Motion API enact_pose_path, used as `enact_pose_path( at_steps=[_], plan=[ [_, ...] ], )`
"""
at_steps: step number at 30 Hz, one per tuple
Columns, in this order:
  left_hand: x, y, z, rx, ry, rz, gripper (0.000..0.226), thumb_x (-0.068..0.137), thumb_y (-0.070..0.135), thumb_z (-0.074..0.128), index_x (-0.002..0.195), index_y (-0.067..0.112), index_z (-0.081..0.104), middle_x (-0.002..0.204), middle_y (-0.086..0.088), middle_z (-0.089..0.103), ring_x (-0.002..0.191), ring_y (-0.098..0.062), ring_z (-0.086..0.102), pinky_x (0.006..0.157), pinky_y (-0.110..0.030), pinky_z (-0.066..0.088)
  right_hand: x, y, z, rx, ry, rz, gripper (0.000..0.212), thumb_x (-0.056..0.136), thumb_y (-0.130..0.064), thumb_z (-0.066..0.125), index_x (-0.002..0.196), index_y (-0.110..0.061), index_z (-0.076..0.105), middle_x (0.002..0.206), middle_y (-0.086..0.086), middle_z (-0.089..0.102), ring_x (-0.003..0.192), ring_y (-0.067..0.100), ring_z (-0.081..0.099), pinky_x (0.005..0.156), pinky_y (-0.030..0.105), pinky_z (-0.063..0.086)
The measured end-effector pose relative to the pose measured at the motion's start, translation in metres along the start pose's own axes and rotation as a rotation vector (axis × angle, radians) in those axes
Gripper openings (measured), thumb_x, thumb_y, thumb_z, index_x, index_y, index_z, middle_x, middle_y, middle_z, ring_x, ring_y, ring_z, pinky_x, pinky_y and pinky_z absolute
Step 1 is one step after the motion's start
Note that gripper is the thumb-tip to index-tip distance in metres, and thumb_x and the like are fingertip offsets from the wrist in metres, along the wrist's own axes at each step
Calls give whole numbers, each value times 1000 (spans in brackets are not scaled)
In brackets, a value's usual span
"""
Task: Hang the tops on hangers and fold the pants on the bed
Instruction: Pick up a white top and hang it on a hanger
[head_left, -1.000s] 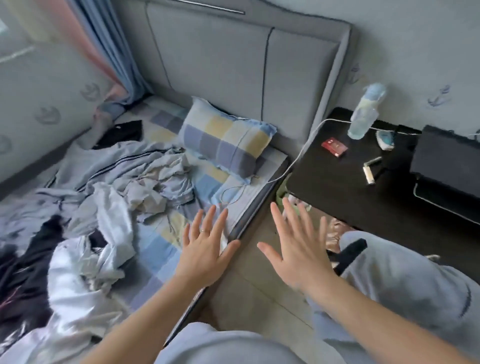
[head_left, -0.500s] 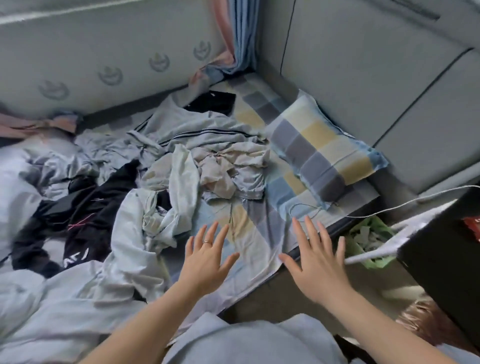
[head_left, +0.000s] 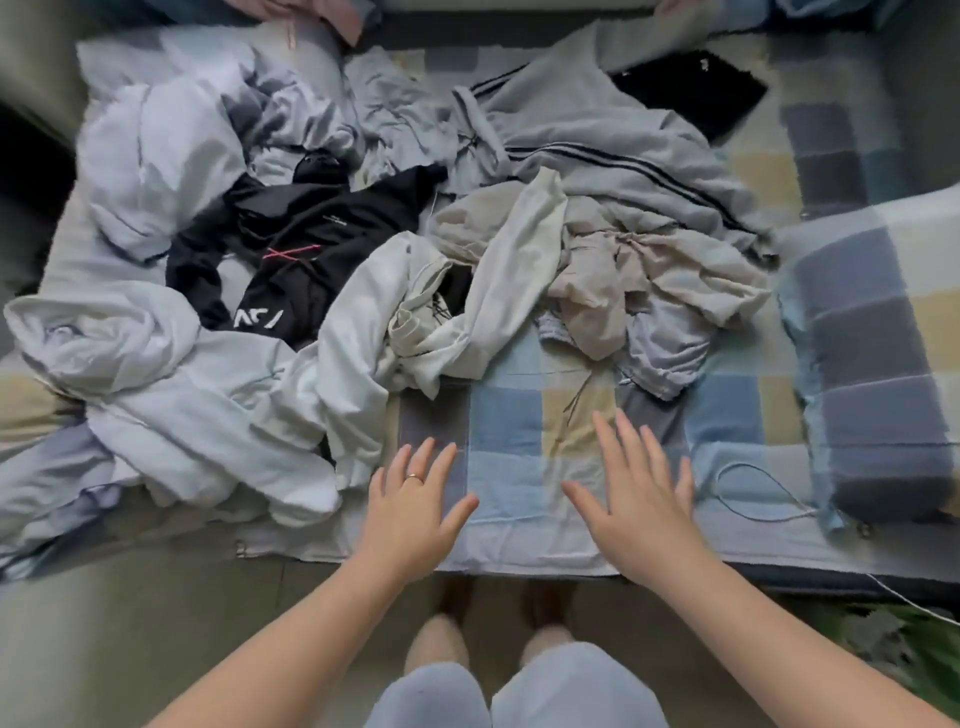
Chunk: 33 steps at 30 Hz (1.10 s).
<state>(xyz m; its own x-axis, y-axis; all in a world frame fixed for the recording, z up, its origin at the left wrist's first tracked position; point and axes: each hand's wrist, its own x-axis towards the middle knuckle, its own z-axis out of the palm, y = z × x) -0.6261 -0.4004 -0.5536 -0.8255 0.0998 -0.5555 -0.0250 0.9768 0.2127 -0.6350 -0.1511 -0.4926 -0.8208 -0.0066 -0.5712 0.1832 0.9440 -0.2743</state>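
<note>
left hand (head_left: 410, 512) flat, empty | right hand (head_left: 636, 506) flat, empty

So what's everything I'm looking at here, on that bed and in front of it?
bedsheet: one, blue, yellow and grey checks, under everything
pillow: one, same checks, right end
black garment: one, black with pink mark and white letters, left of middle
pale garments: count unclear, white to pale blue, crumpled at left
cream garment: one, cream, middle
striped garment: one, grey with dark stripes, far side
beige garment: one, beige, right of the cream one
black flat item: one, black, far right corner
cable: one, thin and dark, looped near the pillow
left hand: one, open, gold ring on it, over the bedsheet's near edge
right hand: one, open, beside it
</note>
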Motion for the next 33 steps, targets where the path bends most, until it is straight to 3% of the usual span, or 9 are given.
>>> enact_pose_path(
  at_steps=[6, 13, 17, 21, 25, 27, 29, 31, 33],
  plan=[
    [63, -33, 63, -83, -18, -177, 75, 94, 71, 19, 159, 34, 8, 167, 2, 6, 153, -22, 1, 120, -44, 10, 93, -2, 52, -111, -100, -124, 77, 97, -64, 28, 156, -37, -13, 165, -13, -16, 152, 16, -13, 121, 56, -4],
    [152, -107, 127, -124, -32, -230, 76, 97, 63, 37, 159, 32, 6, 167, 0, 2, 153, -24, 2, 120, -44, 14, 192, -27, 152, -259, -199, -218, 78, 96, -67, 26, 154, -37, -17, 165, -10, -15, 153, 20, -10, 121, 56, 4],
    [209, -144, 148, -85, -34, -192, 89, 93, 58, 53, 159, 31, 0, 167, -2, -3, 151, -29, 6, 118, -44, 18, 261, -60, 201, -284, -156, -304, 84, 96, -64, 38, 156, -35, -12, 167, -6, -10, 153, 25, -4, 121, 57, 11],
    [265, -162, 157, -69, 63, -167, 101, 87, 52, 65, 159, 27, -2, 167, -2, -5, 145, -34, 20, 114, -45, 26, 330, -92, 233, -255, -59, -325, 100, 90, -56, 60, 156, -35, -11, 166, 0, -9, 153, 28, -5, 118, 61, 16],
    [315, -166, 160, -55, 156, -182, 107, 81, 53, 72, 157, 23, 3, 165, 1, 3, 149, -28, 14, 113, -52, 28, 386, -114, 253, -277, 32, -316, 113, 78, -61, 70, 156, -37, -7, 164, 4, -4, 152, 29, -1, 112, 66, 21],
    [334, -167, 163, -39, 167, -222, 103, 77, 53, 75, 153, 21, 14, 159, 1, 16, 146, -28, 19, 109, -54, 32, 405, -117, 262, -276, 80, -313, 103, 76, -58, 72, 155, -39, 8, 161, 4, 8, 148, 30, 11, 105, 65, 31],
    [344, -169, 168, 50, 188, -255, 89, 75, 49, 77, 144, 19, 30, 150, -1, 28, 139, -29, 29, 102, -52, 38, 418, -119, 265, -245, 165, -326, 73, 82, -46, 68, 145, -36, 32, 151, 5, 27, 138, 31, 28, 95, 59, 40],
    [351, -173, 172, 155, 280, -264, 62, 82, 37, 73, 134, 19, 43, 141, -4, 40, 128, -30, 40, 92, -48, 44, 427, -120, 265, -215, 227, -326, 42, 91, -36, 60, 131, -29, 47, 137, 7, 40, 126, 34, 39, 89, 53, 44],
    [359, -179, 171, 170, 351, -255, 35, 93, 21, 57, 128, 19, 51, 135, -7, 47, 121, -31, 46, 87, -45, 44, 431, -118, 264, -196, 208, -321, 31, 96, -32, 54, 125, -25, 52, 132, 7, 43, 121, 34, 42, 87, 49, 42]
  ],
)
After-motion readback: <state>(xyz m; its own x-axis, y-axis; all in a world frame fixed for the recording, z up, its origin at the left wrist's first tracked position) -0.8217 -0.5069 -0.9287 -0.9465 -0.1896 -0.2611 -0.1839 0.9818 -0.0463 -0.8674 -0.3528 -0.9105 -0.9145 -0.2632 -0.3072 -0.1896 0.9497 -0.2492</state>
